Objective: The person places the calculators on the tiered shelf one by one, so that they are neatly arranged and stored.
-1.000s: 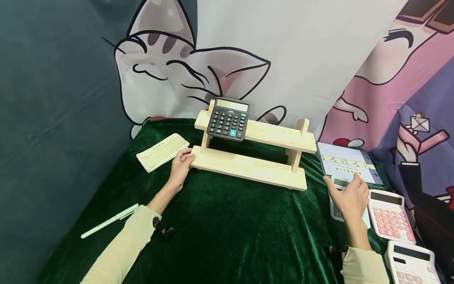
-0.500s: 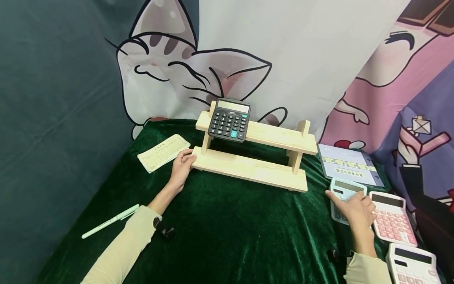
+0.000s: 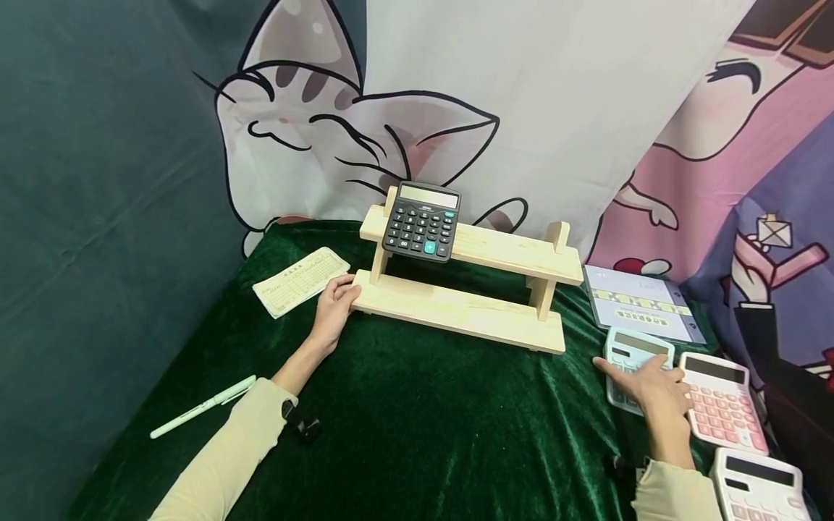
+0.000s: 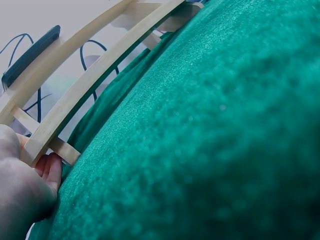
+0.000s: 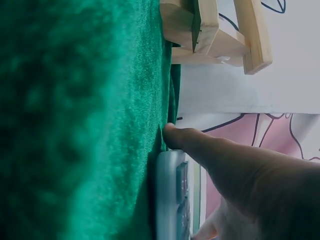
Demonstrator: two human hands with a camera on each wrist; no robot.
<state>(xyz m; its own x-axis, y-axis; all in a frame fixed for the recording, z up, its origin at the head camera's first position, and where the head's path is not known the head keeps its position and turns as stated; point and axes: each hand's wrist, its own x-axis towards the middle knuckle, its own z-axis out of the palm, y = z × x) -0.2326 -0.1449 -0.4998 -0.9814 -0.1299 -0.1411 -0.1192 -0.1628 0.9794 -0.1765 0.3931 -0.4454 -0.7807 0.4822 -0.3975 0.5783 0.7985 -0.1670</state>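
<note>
While the left hand [image 3: 334, 311] grips the wooden rack [image 3: 502, 247] by the left end of its lower board [image 3: 456, 311], fingers curled beneath the edge, the right hand [image 3: 659, 391] lies over the light blue calculator [image 3: 640, 346] with thumb and fingers spread, the thumb reaching past its left side. That calculator lies flat on the green cloth [image 3: 456, 434], right of the rack, between a notebook [image 3: 641, 304] and a pink calculator [image 3: 722, 401]. A black calculator [image 3: 422, 221] leans on the upper board's left part.
</note>
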